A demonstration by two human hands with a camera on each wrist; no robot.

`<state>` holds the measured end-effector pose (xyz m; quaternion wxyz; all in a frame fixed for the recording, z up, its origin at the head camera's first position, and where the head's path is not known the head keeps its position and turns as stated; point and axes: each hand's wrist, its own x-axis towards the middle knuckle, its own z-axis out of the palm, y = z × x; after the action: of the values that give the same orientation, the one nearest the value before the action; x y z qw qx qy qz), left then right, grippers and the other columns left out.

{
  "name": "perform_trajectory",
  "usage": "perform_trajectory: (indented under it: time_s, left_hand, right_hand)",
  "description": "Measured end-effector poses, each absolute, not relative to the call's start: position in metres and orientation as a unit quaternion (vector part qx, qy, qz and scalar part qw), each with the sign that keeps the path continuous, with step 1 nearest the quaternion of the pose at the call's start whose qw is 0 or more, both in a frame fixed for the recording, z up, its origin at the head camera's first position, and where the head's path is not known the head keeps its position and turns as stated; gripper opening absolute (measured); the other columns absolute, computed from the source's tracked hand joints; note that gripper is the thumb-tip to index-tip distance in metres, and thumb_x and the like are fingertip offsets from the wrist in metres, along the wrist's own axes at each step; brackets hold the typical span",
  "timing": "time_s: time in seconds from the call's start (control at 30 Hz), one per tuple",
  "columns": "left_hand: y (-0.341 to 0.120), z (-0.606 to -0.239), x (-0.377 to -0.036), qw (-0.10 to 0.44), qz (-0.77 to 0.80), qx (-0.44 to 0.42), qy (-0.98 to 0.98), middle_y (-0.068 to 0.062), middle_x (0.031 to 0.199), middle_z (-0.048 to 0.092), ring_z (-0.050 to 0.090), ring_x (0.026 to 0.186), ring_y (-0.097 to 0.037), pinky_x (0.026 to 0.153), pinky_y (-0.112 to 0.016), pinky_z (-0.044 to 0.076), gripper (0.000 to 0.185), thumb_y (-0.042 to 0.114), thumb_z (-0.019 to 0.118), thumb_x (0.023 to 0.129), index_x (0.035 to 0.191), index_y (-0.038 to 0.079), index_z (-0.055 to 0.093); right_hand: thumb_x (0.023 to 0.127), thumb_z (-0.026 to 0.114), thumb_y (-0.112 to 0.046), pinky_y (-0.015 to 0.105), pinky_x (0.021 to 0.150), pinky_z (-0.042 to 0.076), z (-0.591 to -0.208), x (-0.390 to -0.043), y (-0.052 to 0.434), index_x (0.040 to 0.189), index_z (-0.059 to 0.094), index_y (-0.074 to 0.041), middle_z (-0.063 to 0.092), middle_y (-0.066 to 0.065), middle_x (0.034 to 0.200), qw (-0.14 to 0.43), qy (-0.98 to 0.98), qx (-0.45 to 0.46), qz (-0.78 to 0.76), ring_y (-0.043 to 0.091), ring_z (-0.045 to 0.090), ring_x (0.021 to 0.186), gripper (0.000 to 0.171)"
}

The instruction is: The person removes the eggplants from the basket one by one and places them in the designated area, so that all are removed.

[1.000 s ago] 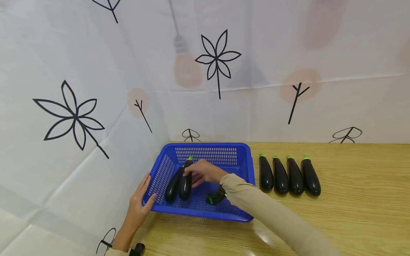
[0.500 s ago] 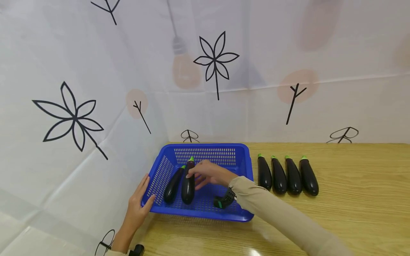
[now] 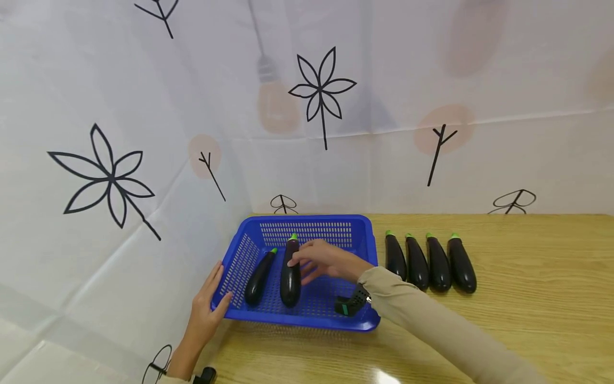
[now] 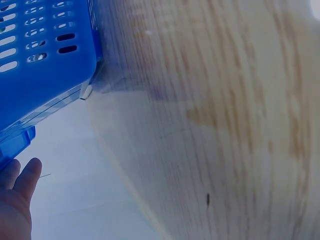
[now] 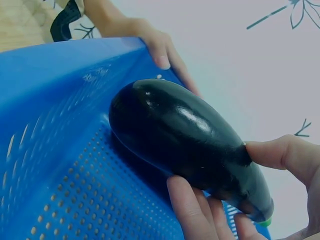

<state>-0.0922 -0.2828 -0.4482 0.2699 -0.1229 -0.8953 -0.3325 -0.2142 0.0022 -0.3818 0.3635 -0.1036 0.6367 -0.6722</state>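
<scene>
My right hand point(image 3: 322, 260) pinches the eggplant point(image 3: 290, 271) near its green stem end; it lies in the blue basket point(image 3: 307, 317), long axis running away from me. A second ago it touched the other eggplant point(image 3: 259, 277); now they're apart. Left hand point(image 3: 207, 306) rests flat on the basket's corner.

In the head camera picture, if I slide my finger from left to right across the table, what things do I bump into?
Left hand on the blue basket → first eggplant in the basket → second eggplant, held by the right hand → row of four eggplants on the table.
</scene>
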Motion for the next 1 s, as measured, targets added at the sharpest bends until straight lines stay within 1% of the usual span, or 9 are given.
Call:
perform_trajectory:
  time_s: [0.17, 0.27, 0.33, 0.4, 0.57, 0.63, 0.77, 0.87, 1.0]
  left_hand:
    - [-0.281, -0.445, -0.092, 0.264, -0.337, -0.126, -0.895, -0.019, 0.148, 0.034, 0.037, 0.130, -0.040, 0.100, -0.007, 0.024, 0.067, -0.001, 0.064, 0.083, 0.143, -0.001, 0.037]
    - [-0.282, -0.445, -0.093, 0.270, -0.338, -0.143, -0.890, -0.017, 0.148, 0.034, 0.038, 0.129, -0.040, 0.101, -0.008, 0.025, 0.067, -0.001, 0.065, 0.082, 0.143, -0.001, 0.037]
    - [-0.283, -0.446, -0.093, 0.274, -0.338, -0.153, -0.887, -0.017, 0.148, 0.034, 0.038, 0.129, -0.041, 0.101, -0.009, 0.025, 0.067, -0.002, 0.065, 0.082, 0.143, -0.001, 0.038]
    - [-0.276, -0.437, -0.090, 0.274, -0.338, -0.152, -0.887, -0.020, 0.147, 0.034, 0.038, 0.127, -0.045, 0.101, -0.009, 0.025, 0.065, -0.004, 0.064, 0.081, 0.141, -0.006, 0.038]
    - [-0.256, -0.412, -0.078, 0.266, -0.344, -0.129, -0.891, -0.027, 0.143, 0.035, 0.038, 0.124, -0.051, 0.100, -0.007, 0.024, 0.059, -0.009, 0.061, 0.082, 0.136, -0.014, 0.039]
    - [-0.255, -0.411, -0.077, 0.264, -0.346, -0.125, -0.892, -0.026, 0.143, 0.035, 0.038, 0.123, -0.051, 0.100, -0.007, 0.024, 0.060, -0.010, 0.061, 0.081, 0.136, -0.014, 0.039]
    - [-0.256, -0.412, -0.078, 0.263, -0.345, -0.124, -0.892, -0.026, 0.143, 0.036, 0.039, 0.122, -0.051, 0.099, -0.007, 0.025, 0.060, -0.010, 0.061, 0.081, 0.136, -0.014, 0.039]
    - [-0.261, -0.419, -0.081, 0.269, -0.343, -0.128, -0.891, -0.026, 0.143, 0.037, 0.040, 0.121, -0.051, 0.100, -0.007, 0.025, 0.060, -0.010, 0.062, 0.080, 0.136, -0.013, 0.040]
    - [-0.273, -0.435, -0.088, 0.277, -0.339, -0.128, -0.890, -0.020, 0.145, 0.037, 0.040, 0.125, -0.044, 0.101, -0.007, 0.025, 0.063, -0.009, 0.064, 0.080, 0.139, -0.008, 0.040]
  right_hand:
    - [0.080, 0.063, -0.005, 0.045, 0.070, 0.056, -0.379, -0.216, 0.011, 0.102, 0.062, 0.007, 0.057, 0.021, 0.099, 0.360, 0.633, -0.100, -0.678, 0.029, 0.062, 0.074, 0.026]
    - [0.081, 0.062, -0.006, 0.046, 0.070, 0.056, -0.376, -0.216, 0.016, 0.105, 0.062, 0.008, 0.060, 0.021, 0.097, 0.360, 0.631, -0.104, -0.680, 0.030, 0.062, 0.075, 0.028]
    - [0.082, 0.062, -0.006, 0.046, 0.071, 0.056, -0.374, -0.216, 0.020, 0.104, 0.062, 0.008, 0.061, 0.021, 0.096, 0.360, 0.629, -0.104, -0.682, 0.031, 0.063, 0.076, 0.027]
    - [0.081, 0.062, -0.006, 0.047, 0.071, 0.056, -0.372, -0.216, 0.023, 0.105, 0.061, 0.009, 0.061, 0.021, 0.097, 0.360, 0.628, -0.108, -0.681, 0.032, 0.063, 0.077, 0.028]
    - [0.081, 0.063, -0.005, 0.047, 0.071, 0.056, -0.366, -0.214, 0.032, 0.120, 0.054, 0.010, 0.059, 0.024, 0.105, 0.360, 0.624, -0.111, -0.684, 0.032, 0.065, 0.080, 0.043]
    - [0.082, 0.062, -0.005, 0.047, 0.071, 0.056, -0.363, -0.213, 0.037, 0.126, 0.049, 0.011, 0.060, 0.024, 0.106, 0.358, 0.624, -0.112, -0.686, 0.032, 0.065, 0.080, 0.049]
    - [0.083, 0.061, -0.005, 0.048, 0.072, 0.055, -0.358, -0.211, 0.047, 0.134, 0.039, 0.011, 0.060, 0.022, 0.106, 0.354, 0.626, -0.114, -0.686, 0.033, 0.065, 0.082, 0.058]
    - [0.084, 0.061, -0.005, 0.048, 0.072, 0.055, -0.356, -0.211, 0.056, 0.137, 0.034, 0.010, 0.061, 0.022, 0.109, 0.352, 0.628, -0.114, -0.685, 0.034, 0.065, 0.085, 0.061]
    - [0.085, 0.061, -0.006, 0.048, 0.074, 0.055, -0.352, -0.211, 0.068, 0.139, 0.031, 0.008, 0.059, 0.023, 0.115, 0.350, 0.634, -0.112, -0.681, 0.034, 0.065, 0.086, 0.064]
